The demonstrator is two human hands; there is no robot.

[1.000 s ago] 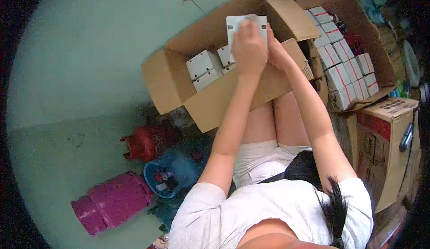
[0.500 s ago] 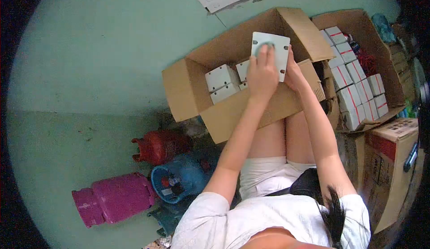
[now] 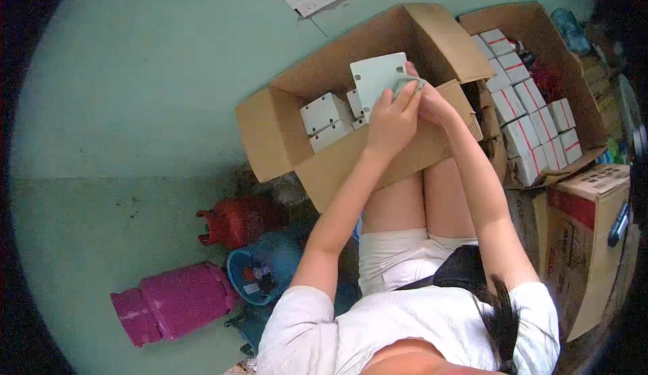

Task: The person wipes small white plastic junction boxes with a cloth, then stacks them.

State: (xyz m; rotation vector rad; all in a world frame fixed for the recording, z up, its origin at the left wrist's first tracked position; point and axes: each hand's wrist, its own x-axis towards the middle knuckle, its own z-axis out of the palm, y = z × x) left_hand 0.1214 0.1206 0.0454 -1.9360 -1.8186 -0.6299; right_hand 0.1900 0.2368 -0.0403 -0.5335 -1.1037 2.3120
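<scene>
A white panel with dark slots at its corners (image 3: 378, 74) is held tilted above an open cardboard box (image 3: 364, 166). My right hand (image 3: 435, 105) grips the panel at its right side, with the fingers partly hidden behind it. My left hand (image 3: 391, 122) presses a small grey-green cloth (image 3: 407, 83) against the panel's lower right corner, close to my right hand. Inside the cardboard box, similar white pieces with dark slots (image 3: 325, 113) sit at the left; how deep the held panel is cannot be seen.
To the right, a second carton (image 3: 594, 122) holds several small white boxes with red bands (image 3: 530, 96). A closed carton (image 3: 584, 233) stands below it. Gas cylinders in magenta (image 3: 172, 301), blue (image 3: 263, 267) and red (image 3: 239, 221) lie at the left by the green wall (image 3: 135, 105).
My left hand and the cloth have slid from the panel's upper middle to its lower right corner. The panel has tilted and shifted a little to the left.
</scene>
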